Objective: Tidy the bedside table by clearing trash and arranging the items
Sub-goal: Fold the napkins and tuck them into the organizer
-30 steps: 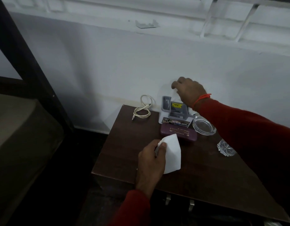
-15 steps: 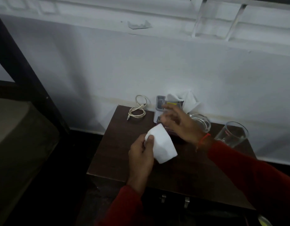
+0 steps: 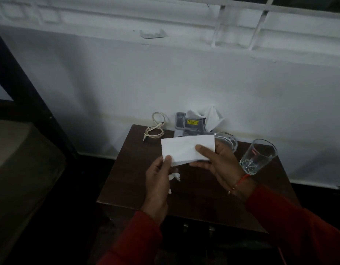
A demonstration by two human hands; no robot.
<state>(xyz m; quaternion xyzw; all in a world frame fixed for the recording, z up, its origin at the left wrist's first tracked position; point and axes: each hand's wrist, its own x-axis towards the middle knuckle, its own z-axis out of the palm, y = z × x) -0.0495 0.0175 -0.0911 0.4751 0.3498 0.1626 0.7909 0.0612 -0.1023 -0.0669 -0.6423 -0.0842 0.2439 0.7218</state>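
Both my hands hold a flat white tissue [image 3: 186,149] above the dark wooden bedside table [image 3: 127,180]. My left hand [image 3: 158,180] pinches its lower left corner and my right hand [image 3: 216,161] grips its right side. A small crumpled white scrap [image 3: 174,176] lies on the table just under the tissue. At the table's back edge stands a grey holder [image 3: 186,124] with a yellow label and white tissues [image 3: 211,116] stuck in it. A coiled cream cable [image 3: 154,129] lies at the back left. A glass ashtray [image 3: 227,139] and a clear drinking glass [image 3: 258,155] are on the right.
A white wall rises right behind the table, with a ledge and window bars above. A dark bed frame post [image 3: 25,88] and a mattress [image 3: 22,165] stand to the left. Two metal drawer handles [image 3: 198,226] show below the table's front edge.
My right hand came back from the grey holder, leaving tissues in it, and took hold of the tissue in my left hand. The tissue is now spread flat between both hands.
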